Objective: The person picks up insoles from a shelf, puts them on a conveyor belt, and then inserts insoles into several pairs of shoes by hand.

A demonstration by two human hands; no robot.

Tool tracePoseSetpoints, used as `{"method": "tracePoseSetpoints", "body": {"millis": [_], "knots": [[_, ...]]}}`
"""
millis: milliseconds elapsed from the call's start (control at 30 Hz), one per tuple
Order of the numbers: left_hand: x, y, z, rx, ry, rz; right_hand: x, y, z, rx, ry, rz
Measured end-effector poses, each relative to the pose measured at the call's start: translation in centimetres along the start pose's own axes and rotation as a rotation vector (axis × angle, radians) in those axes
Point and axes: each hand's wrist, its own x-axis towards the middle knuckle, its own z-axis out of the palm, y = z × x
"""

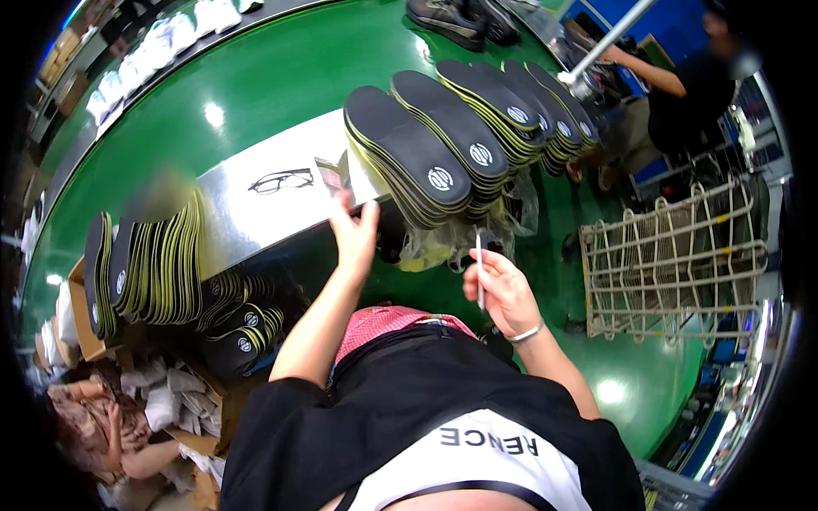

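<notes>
My left hand (354, 232) is at the near edge of a white-topped table (234, 217), thumb and forefinger apart. Its fingertips are by the lower edge of a small printed card (333, 176); I see nothing gripped between them. My right hand (504, 294), with a silver band at the wrist, is closed on a slim white pen-like stick (480, 271) held upright. Beyond the hands lie several stacks of black insoles (409, 145) with yellow-green undersides and a round white mark. A pair of glasses (281, 181) rests on the white surface.
More insoles (158, 264) stand on edge at the left, near a cardboard box (81, 315). Clear plastic bags (434, 247) hang below the stacks. A wire rack (673, 264) is at the right. Dark shoes (452, 21) sit far off. One person (694, 89) is far right, another (102, 422) lower left.
</notes>
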Motion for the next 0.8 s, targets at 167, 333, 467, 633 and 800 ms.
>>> {"method": "tracePoseSetpoints", "body": {"millis": [167, 333, 467, 633, 800], "knots": [[-8.4, 5.7, 1.2, -0.356, -0.901, -0.341, 1.5, 1.5, 1.6, -0.118, 0.033, -0.168], [-9.8, 6.5, 0.7, -0.335, -0.978, -0.394, 1.5, 0.4, 3.2, -0.242, 0.035, -0.211], [-9.9, 7.4, -0.3, -0.333, -1.018, -0.390, 1.9, -1.3, 3.5, -0.212, -0.101, -0.135], [-11.7, 6.9, 0.5, -0.451, -0.921, -0.418, 1.1, 0.3, 4.5, -0.275, -0.205, -0.284], [-13.6, 5.7, 2.1, -0.611, -0.872, -0.301, -0.4, 1.6, 2.8, -0.236, -0.213, -0.133]]}}
